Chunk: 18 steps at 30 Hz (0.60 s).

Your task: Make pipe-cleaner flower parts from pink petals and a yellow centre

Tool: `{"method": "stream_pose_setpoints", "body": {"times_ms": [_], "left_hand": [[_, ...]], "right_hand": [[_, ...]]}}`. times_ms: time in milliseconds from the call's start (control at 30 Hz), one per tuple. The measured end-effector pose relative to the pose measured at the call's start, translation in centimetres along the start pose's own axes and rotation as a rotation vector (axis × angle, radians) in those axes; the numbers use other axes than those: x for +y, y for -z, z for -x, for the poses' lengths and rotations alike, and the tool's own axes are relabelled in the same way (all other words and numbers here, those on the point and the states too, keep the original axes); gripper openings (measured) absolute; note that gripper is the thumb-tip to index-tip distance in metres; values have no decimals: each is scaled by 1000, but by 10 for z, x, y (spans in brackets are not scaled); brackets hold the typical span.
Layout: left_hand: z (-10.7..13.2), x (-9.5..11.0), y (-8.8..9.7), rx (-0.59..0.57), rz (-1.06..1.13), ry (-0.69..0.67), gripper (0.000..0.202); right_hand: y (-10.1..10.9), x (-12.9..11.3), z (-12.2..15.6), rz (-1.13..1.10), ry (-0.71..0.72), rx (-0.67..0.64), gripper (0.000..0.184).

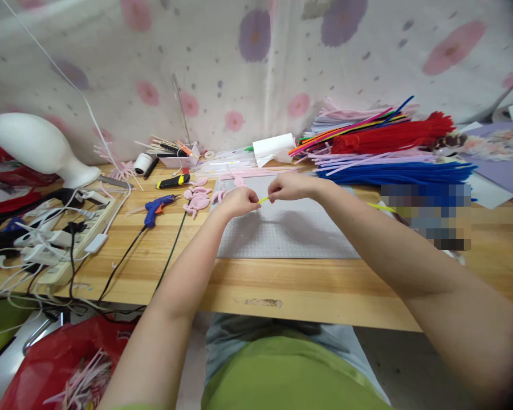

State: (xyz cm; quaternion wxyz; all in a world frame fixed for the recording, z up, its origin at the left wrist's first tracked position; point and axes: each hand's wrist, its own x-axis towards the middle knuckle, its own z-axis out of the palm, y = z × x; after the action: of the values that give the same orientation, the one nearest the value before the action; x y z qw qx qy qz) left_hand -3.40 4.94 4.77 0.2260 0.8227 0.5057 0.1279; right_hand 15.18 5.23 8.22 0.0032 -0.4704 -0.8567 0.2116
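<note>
My left hand [238,200] and my right hand [291,187] are held close together above a grey cutting mat [282,230] on the wooden table [248,285]. Both are closed in a pinch on a short yellow pipe cleaner [263,200] stretched between them. Only a small piece of it shows between the fingers. Pink pipe-cleaner shapes [198,199] lie just left of my left hand. A blue glue gun [157,207] rests further left.
Bundles of red, blue and pink pipe cleaners [389,148] are piled at the back right. A power strip with plugs and cables [68,230] sits at the left. A white foam head [38,145], a utility knife [173,181] and a thread spool [142,163] stand behind. A red bag [64,364] is below the table.
</note>
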Motion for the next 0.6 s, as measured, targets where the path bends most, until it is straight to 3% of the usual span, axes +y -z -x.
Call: {"method": "stream_pose_setpoints", "body": {"times_ms": [133,367,600], "left_hand": [[0,-5,-6,42,254,94,14],[2,-3,-24,294,1118,241,16],[-11,24,-44,629,1676,505,17]], "right_hand": [[2,5,-2,34,2,49,21],[0,6,1,-139,-16,159,23],[-46,-16,-6,-445,-70,244,22]]}}
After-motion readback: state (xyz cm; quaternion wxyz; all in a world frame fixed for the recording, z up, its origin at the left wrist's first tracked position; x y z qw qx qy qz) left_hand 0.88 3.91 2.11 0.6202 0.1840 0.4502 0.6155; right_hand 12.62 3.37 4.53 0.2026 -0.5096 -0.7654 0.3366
